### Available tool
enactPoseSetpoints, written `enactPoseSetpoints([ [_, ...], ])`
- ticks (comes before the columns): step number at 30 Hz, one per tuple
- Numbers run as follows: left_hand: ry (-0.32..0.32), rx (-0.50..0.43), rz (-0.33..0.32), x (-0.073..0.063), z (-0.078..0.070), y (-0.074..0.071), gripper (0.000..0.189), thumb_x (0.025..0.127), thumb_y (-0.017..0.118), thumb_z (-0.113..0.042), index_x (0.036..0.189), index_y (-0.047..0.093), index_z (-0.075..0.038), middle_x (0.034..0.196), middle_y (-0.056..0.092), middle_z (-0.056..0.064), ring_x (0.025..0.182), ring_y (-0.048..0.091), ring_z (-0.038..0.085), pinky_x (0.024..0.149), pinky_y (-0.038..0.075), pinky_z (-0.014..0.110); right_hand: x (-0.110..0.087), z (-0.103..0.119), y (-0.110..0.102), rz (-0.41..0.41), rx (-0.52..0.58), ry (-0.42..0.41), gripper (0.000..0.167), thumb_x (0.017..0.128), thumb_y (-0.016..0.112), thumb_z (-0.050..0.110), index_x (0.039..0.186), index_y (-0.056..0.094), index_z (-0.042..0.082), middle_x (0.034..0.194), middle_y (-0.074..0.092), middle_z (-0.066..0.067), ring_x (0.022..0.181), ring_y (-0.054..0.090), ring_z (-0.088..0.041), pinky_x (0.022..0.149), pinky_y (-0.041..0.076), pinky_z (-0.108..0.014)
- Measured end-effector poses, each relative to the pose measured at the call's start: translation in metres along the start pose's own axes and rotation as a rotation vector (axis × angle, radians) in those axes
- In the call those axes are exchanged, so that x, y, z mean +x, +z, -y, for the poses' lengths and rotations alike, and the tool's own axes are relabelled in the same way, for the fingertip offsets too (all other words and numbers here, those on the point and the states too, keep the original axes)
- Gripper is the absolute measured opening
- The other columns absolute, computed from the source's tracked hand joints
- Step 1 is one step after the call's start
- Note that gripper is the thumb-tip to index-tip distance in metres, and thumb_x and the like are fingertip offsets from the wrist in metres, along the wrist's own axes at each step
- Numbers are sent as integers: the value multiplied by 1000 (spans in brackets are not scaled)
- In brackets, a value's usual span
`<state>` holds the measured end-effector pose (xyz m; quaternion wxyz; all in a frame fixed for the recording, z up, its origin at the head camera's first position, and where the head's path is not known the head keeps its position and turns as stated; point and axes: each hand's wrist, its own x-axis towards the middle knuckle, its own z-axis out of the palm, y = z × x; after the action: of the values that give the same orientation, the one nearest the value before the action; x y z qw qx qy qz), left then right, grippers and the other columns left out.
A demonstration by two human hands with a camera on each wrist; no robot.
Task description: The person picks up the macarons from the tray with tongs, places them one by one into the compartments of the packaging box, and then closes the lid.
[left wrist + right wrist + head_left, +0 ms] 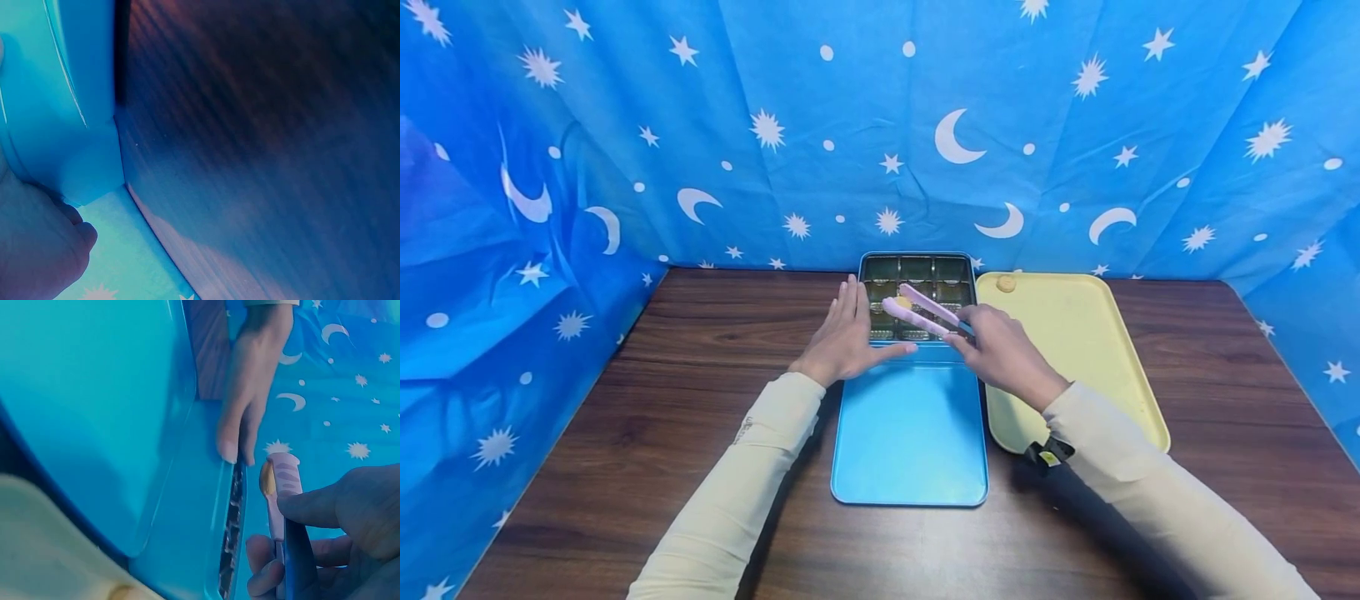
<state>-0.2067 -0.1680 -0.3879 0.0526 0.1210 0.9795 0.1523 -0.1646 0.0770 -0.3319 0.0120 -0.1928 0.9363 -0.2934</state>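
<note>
My right hand (1007, 354) grips a pair of pink-tipped tongs (922, 314). Between the tong tips sits a small round golden-brown cookie (267, 479), held over the open blue tin (917, 352). A gold compartmented insert (917, 268) fills the tin. Along the tin's left side lies my left hand (842, 337), fingers straight against the wall and thumb stretched across the front rim. The left wrist view shows part of that hand (44, 244) beside the tin's blue corner.
The tin's blue lid (910, 442) lies flat on the wooden table (700, 467), toward me. A pale yellow tray (1093, 358) stands at the right, partly under my right forearm, with one cookie (1006, 284) at its far left corner. A blue star-and-moon cloth (850, 183) hangs behind.
</note>
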Motion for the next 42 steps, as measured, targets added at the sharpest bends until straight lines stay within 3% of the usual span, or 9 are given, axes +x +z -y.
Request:
enactPoseSetpoints([
  [12,14,2,-12,0,-1,0,129,83,51,-85,159,-5,4,167,-13,20,154,-9,35,123,7,50,5,7,12,26,11,1,38,98,69,19,125,65,-8,105,65,-19,81,57,-26,58,46,-29],
  [20,9,-3,-5,1,-1,0,130,82,50,-87,160,-4,3,167,-14,19,154,-11,34,124,6,49,-2,4,3,18,21,23,40,99,69,20,128,63,-7,110,66,-21,84,59,-28,60,51,-31],
  [29,-1,-10,-3,1,-1,-1,131,81,49,-88,160,-4,2,168,-13,19,155,-9,34,124,4,47,-19,-16,-18,-7,33,34,33,99,67,16,122,65,-7,101,65,-18,76,59,-26,55,48,-31],
  [42,-11,-16,7,1,-1,0,132,81,50,-87,160,-5,2,167,-17,17,154,-12,32,124,3,47,-54,-49,-37,-44,-4,85,35,99,67,15,125,64,-9,98,66,-18,74,53,-25,59,39,-34],
])
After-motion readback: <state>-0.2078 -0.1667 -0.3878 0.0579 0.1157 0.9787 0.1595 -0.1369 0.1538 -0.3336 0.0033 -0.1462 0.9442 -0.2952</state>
